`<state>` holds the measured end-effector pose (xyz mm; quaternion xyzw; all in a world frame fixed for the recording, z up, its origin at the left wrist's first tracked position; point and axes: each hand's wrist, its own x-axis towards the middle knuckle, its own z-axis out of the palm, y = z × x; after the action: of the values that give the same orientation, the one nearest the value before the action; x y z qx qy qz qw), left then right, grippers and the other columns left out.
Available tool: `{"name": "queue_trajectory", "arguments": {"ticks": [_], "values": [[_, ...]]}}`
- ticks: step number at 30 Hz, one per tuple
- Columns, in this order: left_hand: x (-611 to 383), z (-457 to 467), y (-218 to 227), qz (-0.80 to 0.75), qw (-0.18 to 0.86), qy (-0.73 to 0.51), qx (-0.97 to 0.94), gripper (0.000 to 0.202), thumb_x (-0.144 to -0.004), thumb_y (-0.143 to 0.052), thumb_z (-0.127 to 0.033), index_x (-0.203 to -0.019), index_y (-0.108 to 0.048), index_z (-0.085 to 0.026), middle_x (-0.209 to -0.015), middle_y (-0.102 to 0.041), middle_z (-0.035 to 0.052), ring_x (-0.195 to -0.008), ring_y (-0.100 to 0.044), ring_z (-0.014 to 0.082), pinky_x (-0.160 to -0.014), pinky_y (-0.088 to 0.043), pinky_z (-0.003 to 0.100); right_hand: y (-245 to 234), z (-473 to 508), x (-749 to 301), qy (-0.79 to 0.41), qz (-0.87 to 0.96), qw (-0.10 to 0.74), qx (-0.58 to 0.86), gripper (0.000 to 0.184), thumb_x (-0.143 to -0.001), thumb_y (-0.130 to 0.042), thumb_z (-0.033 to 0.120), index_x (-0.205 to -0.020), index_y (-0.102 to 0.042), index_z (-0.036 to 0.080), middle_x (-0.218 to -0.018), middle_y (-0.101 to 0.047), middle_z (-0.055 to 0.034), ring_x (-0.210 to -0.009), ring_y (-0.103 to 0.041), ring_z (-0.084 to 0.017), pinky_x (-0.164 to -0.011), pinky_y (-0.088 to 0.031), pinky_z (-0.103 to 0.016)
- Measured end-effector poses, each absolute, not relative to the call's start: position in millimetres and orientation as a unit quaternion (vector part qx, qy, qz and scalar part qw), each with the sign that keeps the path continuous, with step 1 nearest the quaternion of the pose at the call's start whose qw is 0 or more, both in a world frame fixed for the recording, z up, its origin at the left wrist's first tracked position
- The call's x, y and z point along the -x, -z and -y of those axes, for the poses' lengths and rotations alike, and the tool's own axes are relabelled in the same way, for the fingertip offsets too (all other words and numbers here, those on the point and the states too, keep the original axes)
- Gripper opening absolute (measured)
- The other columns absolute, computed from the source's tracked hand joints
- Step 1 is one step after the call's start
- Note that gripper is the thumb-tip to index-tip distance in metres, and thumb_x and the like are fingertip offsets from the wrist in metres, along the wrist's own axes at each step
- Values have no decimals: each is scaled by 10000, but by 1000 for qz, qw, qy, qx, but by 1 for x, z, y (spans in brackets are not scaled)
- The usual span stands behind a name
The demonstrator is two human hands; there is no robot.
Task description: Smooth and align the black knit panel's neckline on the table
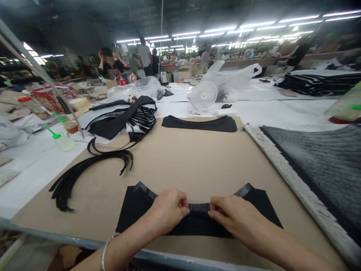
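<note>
A black fabric piece (197, 225) with a curved upper edge lies flat near the front of the table. A grey band (199, 207) runs along that curve. At the middle of the edge, my left hand (170, 209) is closed in a pinch on the fabric. My right hand (229, 212) pinches the same edge a short way to the right. Between both hands a dark fold of cloth shows below the grey band. What lies directly under my fingertips is hidden.
Curved black strips (93, 165) lie on the brown board (180, 162) at left, with a striped fabric pile (141, 118) behind. Another black piece (199, 126) lies at the back. Grey padded material (316, 158) sits right. Beyond are a white fan (203, 95) and a squeeze bottle (62, 142).
</note>
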<state>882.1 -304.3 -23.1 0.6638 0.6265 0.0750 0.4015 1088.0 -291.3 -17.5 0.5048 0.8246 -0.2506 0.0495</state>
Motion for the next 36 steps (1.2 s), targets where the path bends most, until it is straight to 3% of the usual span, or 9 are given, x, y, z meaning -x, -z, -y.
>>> {"name": "queue_trajectory", "arguments": {"ticks": [7, 17, 36], "values": [[-890, 305, 24, -638, 342, -42, -689, 77, -738, -587, -212, -695, -651, -217, -634, -637, -31, -615, -560, 133, -545, -283, 238, 20, 290, -1086, 196, -827, 54, -523, 185, -888, -534, 216, -734, -636, 226, -686, -668, -13, -674, -635, -208, -532, -249, -279], [-893, 307, 21, -654, 300, -15, -694, 61, -733, -596, -218, -713, -650, -238, -663, -649, -27, -659, -576, 151, -564, -278, 253, 10, 299, -1072, 147, -836, 115, -517, 174, -904, -493, 205, -824, -648, 215, -756, -691, -55, -743, -670, -278, -555, -318, -315], [-894, 309, 34, -666, 294, -13, -686, 158, -733, -522, -194, -733, -677, -227, -697, -683, 4, -672, -618, 170, -574, -341, 255, 20, 291, -1067, 149, -840, 98, -513, 227, -889, -476, 179, -762, -665, 180, -725, -688, -86, -703, -668, -254, -539, -325, -290]]}}
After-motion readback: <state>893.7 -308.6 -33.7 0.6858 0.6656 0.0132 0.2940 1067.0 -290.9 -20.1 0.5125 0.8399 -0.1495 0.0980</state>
